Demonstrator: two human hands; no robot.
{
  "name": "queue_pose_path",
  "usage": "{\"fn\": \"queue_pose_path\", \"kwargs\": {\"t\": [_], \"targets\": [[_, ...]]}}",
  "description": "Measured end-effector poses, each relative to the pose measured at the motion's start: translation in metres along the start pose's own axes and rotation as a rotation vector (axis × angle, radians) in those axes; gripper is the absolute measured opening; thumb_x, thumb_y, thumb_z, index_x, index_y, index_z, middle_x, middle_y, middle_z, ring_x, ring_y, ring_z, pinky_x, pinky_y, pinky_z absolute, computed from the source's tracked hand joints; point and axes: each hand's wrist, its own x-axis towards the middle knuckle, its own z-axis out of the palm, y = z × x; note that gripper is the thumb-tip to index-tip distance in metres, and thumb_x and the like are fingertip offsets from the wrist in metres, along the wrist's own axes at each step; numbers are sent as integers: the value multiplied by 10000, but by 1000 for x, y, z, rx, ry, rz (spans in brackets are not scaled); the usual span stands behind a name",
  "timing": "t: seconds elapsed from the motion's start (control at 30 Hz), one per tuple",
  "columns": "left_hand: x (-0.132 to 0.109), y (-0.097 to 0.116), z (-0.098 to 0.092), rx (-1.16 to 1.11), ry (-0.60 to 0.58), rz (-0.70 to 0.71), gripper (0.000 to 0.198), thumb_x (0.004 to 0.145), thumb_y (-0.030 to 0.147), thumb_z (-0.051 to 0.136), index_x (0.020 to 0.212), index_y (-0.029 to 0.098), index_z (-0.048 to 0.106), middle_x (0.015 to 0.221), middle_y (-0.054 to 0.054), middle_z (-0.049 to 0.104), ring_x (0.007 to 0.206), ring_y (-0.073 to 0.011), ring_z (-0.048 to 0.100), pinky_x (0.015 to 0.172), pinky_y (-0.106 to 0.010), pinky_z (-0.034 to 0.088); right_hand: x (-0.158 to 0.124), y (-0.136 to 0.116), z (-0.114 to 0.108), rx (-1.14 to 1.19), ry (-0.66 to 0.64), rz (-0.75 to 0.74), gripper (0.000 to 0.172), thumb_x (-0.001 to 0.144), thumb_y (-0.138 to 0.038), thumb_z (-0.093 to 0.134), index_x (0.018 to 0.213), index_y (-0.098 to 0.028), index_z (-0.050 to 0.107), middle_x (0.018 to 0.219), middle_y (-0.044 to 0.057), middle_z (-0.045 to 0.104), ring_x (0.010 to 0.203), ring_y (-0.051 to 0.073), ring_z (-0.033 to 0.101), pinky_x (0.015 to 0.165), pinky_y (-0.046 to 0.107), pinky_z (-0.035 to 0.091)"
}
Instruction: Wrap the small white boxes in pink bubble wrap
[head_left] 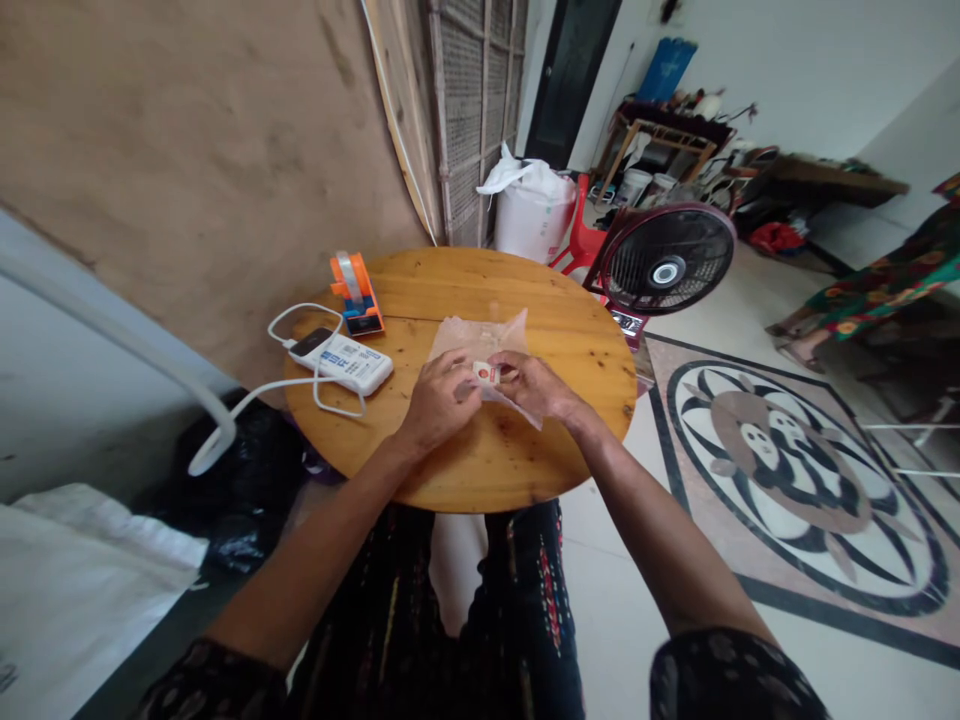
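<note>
A small white box-like piece with red print (486, 373) is held between my two hands above the round wooden table. My left hand (441, 398) has its fingers curled at the piece's left end. At the right end, the bent fingers and thumb of my right hand (536, 385) grip it. Under both hands lies a crinkled translucent plastic sheet or bag (471, 338), partly hidden by them. Whether the piece rests on the plastic is hard to make out.
On the wooden table's (495, 470) left side lie a white power bank (352, 362) with a looped cable and an orange-and-blue tape dispenser (357, 295). Past its right edge stand a fan (667, 265) and a red chair (581, 235). Another person (885, 260) is at far right.
</note>
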Motion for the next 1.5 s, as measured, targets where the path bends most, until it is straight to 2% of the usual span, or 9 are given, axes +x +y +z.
{"fn": "queue_pose_path", "kwargs": {"t": [0.2,0.33,0.43,0.57,0.7,0.8,1.0,1.17,1.5], "targets": [[14,0,-1,-98,-109,-138,95,769,205,581,810,195,666,1071,-67,708,994,-207,650,924,-335,498,-11,-11,-9,215,-106,-63,346,826,-418,618,1093,-204,667,1006,25,696,907,209,630,822,328,487],[10,-1,1,-176,-109,-212,141,796,246,578,882,193,677,967,-37,723,877,-181,660,837,-299,511,-22,-21,-21,237,-33,8,420,945,-517,433,1060,-212,698,1085,50,694,1002,226,622,932,376,458],[9,-2,3,-223,-92,-214,158,800,258,578,904,188,674,998,-45,716,903,-183,658,863,-308,508,-26,-18,-27,232,-17,36,448,920,-565,470,1120,-222,677,1177,51,666,1075,230,599,973,384,435],[11,-4,3,-246,-109,-217,136,783,257,594,880,196,667,990,-39,712,916,-186,652,873,-312,501,-21,-11,-18,263,-40,72,501,738,-498,729,1135,-207,632,1049,32,671,930,199,608,828,326,469],[14,-8,1,-281,-120,-275,176,773,316,627,890,189,664,906,-25,705,841,-177,641,795,-290,500,-13,-5,-1,358,90,86,349,735,-488,692,836,-160,628,727,-12,593,653,124,516,632,263,405],[15,-9,-2,-333,-149,-328,225,767,380,640,871,181,662,842,-14,697,764,-165,621,720,-272,491,-14,-2,5,415,154,136,346,714,-500,684,717,-165,598,622,-35,527,559,98,438,559,249,346],[17,-10,-3,-315,-150,-349,216,752,381,651,841,184,662,813,-11,697,754,-167,616,706,-268,482,-19,4,10,555,225,218,372,625,-501,747,682,-165,597,603,-31,569,527,89,447,524,234,338],[16,-15,2,-380,-129,-338,167,757,349,641,797,187,632,896,-24,713,832,-174,637,763,-276,496,-16,8,14,593,259,184,424,634,-550,755,669,-166,577,585,-39,558,519,84,450,528,231,352],[18,-14,4,-375,-138,-361,176,754,279,593,889,173,631,814,3,653,752,-149,596,704,-256,484,-13,10,16,614,263,207,419,639,-534,757,681,-165,562,569,-40,559,488,80,456,491,221,355]]}}
